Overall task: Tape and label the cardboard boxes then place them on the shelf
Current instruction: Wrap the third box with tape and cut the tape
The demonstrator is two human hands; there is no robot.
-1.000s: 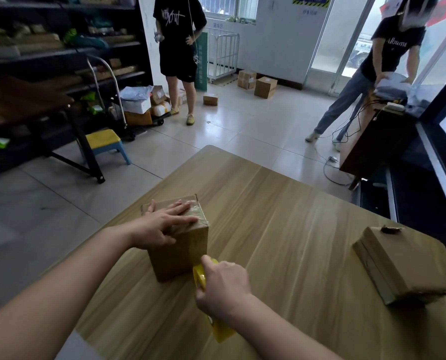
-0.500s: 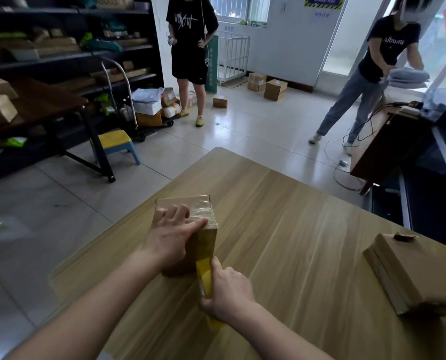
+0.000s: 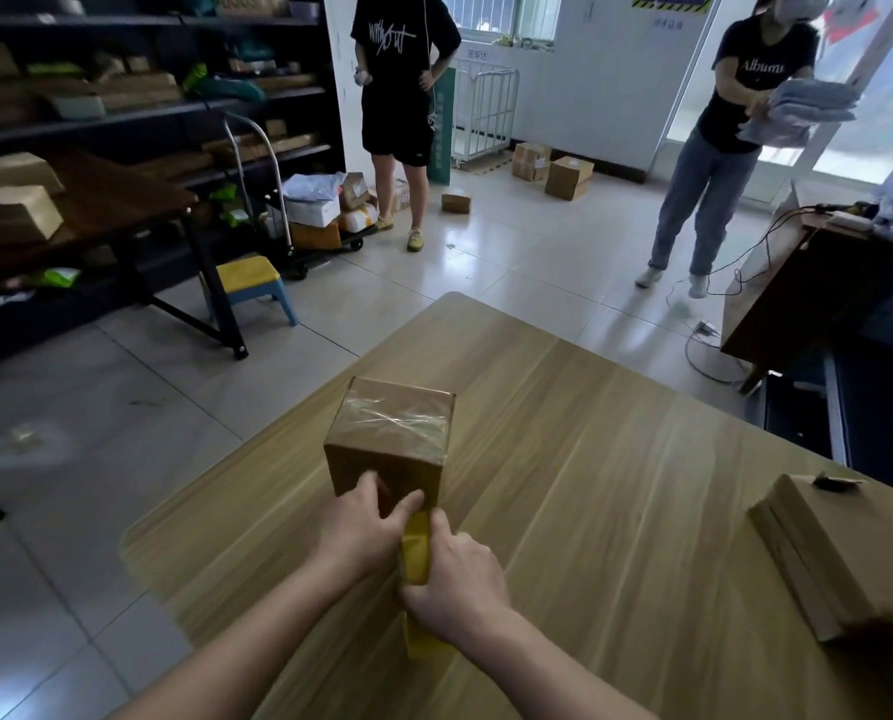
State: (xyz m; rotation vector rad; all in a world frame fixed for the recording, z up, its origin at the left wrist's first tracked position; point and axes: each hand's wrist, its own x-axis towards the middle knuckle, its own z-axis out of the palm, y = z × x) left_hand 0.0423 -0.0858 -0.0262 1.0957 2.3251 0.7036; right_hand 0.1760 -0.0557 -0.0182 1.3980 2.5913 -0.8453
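Note:
A small cardboard box (image 3: 390, 433) stands on the wooden table (image 3: 590, 485), with clear tape shining across its top. My left hand (image 3: 364, 527) presses its fingers and thumb against the box's near side, low down. My right hand (image 3: 452, 579) grips a yellow tape dispenser (image 3: 416, 550) just below that side, close against my left thumb. A second, flatter cardboard box (image 3: 839, 543) lies at the table's right edge with a small dark object on top. Dark shelves (image 3: 148, 106) with parcels line the left wall.
A dark side table (image 3: 96, 205) with two boxes stands left, a yellow and blue stool (image 3: 249, 283) beside it. A loaded trolley (image 3: 314, 220), several boxes on the floor and two standing people are beyond. A wooden desk (image 3: 797, 288) with cables is at right.
My left hand slid from the box's top down onto its near side. My right hand drew the dispenser down that side. The view moved closer over the box.

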